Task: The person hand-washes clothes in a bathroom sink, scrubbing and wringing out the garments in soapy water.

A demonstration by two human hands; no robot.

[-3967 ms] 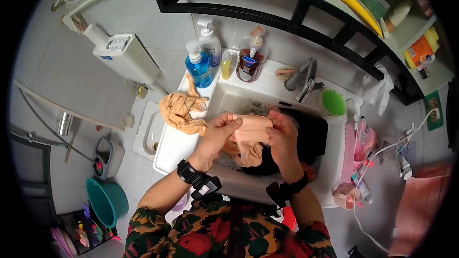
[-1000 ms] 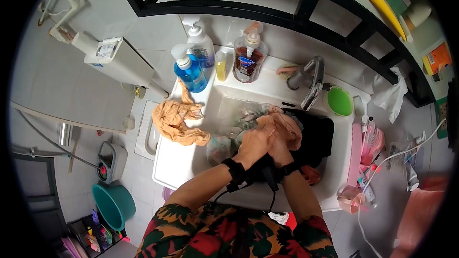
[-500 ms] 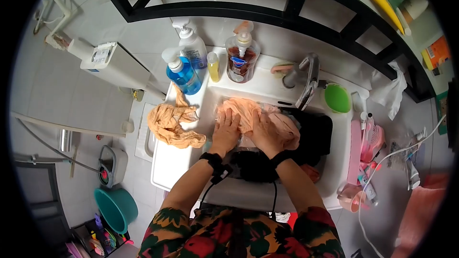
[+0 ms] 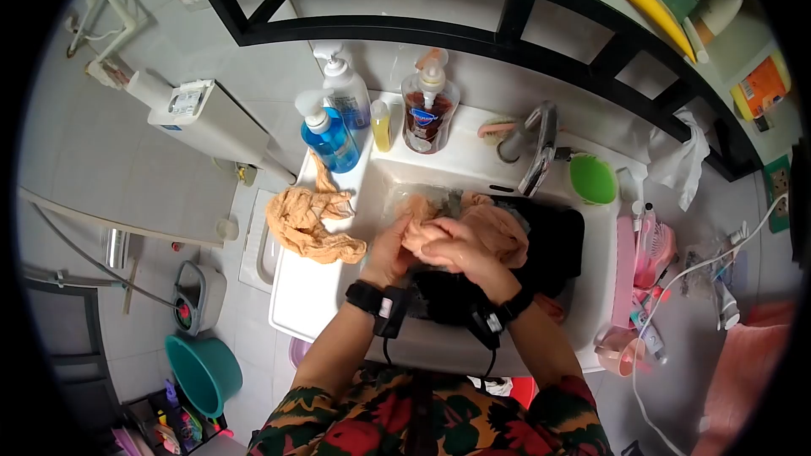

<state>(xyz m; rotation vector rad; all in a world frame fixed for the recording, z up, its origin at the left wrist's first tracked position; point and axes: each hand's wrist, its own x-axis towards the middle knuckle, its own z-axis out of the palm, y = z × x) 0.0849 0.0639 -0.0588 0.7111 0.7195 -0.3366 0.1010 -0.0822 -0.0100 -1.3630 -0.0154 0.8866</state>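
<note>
Over the white sink (image 4: pixel 404 171), my left hand (image 4: pixel 389 251) and my right hand (image 4: pixel 460 247) come together on a wet peach cloth (image 4: pixel 417 206). Both have their fingers closed around it, and part of the cloth hangs out past the fingers toward the back of the basin. Just right of my hands lies another bunched pink-peach cloth (image 4: pixel 498 232). Dark fabric (image 4: pixel 551 236) fills the right and front of the basin. An orange-tan cloth (image 4: pixel 306 224) lies crumpled on the left ledge of the sink, apart from my hands.
Behind the basin stand a blue pump bottle (image 4: pixel 330 142), a white pump bottle (image 4: pixel 345 93), a small yellow bottle (image 4: pixel 381 127) and a dark red soap bottle (image 4: pixel 428 114). The faucet (image 4: pixel 541 148) and a green bowl (image 4: pixel 593 179) are at the back right. A black rail (image 4: pixel 405 21) crosses above.
My hands were pressing flat on the spread peach cloth. Now they have drawn together and gathered it up between them, with the fingers closed.
</note>
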